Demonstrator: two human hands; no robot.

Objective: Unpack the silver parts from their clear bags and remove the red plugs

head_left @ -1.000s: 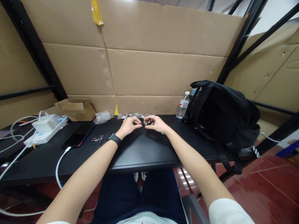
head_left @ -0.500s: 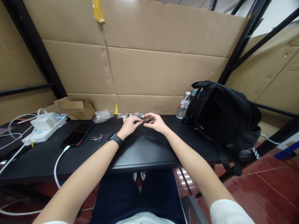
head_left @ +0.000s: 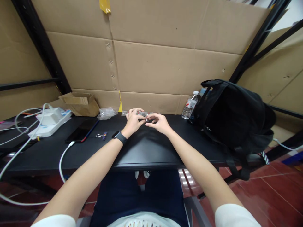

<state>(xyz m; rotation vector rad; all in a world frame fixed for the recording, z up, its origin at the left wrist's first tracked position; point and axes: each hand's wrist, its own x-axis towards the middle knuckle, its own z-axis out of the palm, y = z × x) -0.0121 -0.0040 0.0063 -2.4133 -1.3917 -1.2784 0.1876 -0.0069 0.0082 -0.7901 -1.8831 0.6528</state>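
Observation:
Just above the black table, both my hands meet around a small, dark, shiny rounded thing, too small for me to tell its kind. My right hand is closed on it between thumb and fingers. On its other side, my left hand, below a dark wristwatch, is in a pinch with its tips at the thing's edge. Whatever lies within that pinch is hidden. Partly covered by my fingers, small clear packets lie behind. A key ring with a colourful tag rests left of my left wrist.
On the left are a phone with a white cable, a white power strip, an open cardboard box and a crumpled plastic bag. A water bottle and black backpack stand right. Cardboard walls the back.
My view has shifted slightly, so the surroundings sit a little differently. My left fingertips have come closer to the small dark thing, which stays in my right hand.

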